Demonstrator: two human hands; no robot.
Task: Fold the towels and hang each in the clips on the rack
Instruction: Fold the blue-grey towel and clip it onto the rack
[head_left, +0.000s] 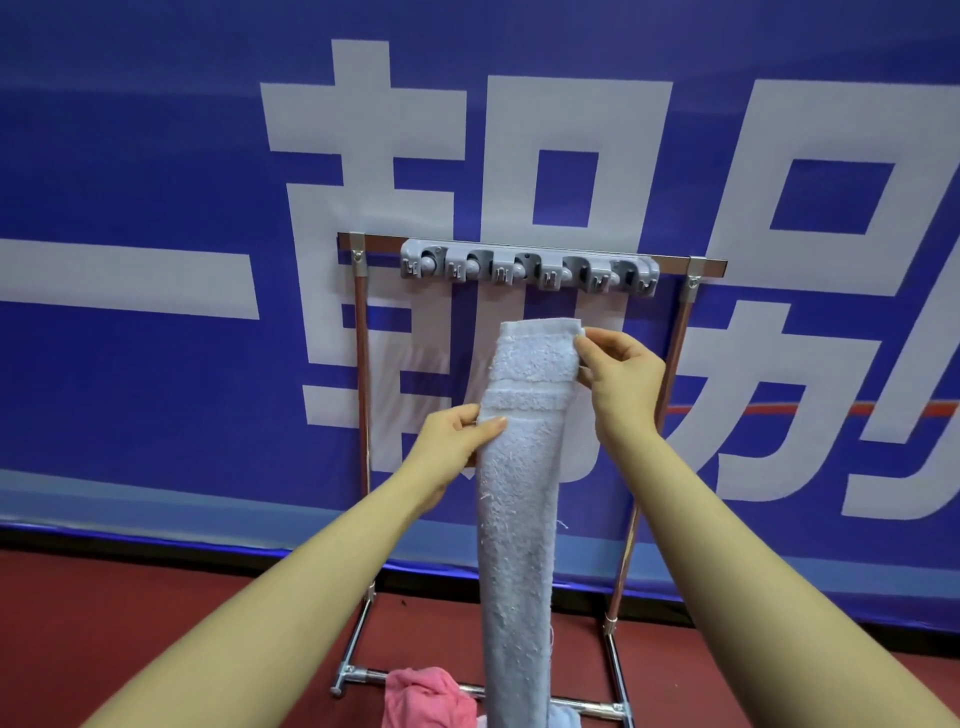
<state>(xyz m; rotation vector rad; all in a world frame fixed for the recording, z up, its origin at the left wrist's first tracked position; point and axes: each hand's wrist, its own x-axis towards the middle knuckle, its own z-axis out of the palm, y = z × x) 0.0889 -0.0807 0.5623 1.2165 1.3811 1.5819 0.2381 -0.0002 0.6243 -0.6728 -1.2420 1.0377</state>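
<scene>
The right hand (618, 364) pinches the top right corner of a pale blue towel (519, 467), thumb and fingertips clamped on the hem. The left hand (457, 436) grips the towel's left edge lower down, just under the woven band, thumb across the front. The two hands are apart, one high and one lower, and between them they hold the towel up as a long narrow strip that hangs straight down toward the floor (156, 623).

The towel looks like terry cloth — soft, limp and light, with nothing stiff to keep its folded shape. Held only at a corner it would likely sag open or twist, so my judgement is that the folded top edge is the place to hold, both layers pinched together close to the hem, where the cloth is flatter and thinner. It should not be slippery; the nap gives the fingers purchase.

Just above the towel's top edge sits the grey strip of clips (530, 270), fixed on the top bar of a metal rack (363, 389); none of them holds anything. At the rack's foot lies a crumpled pink towel (426, 696), with a bit of another pale cloth beside it — still to be folded. Behind stands a blue banner (156, 156) with large white characters.
</scene>
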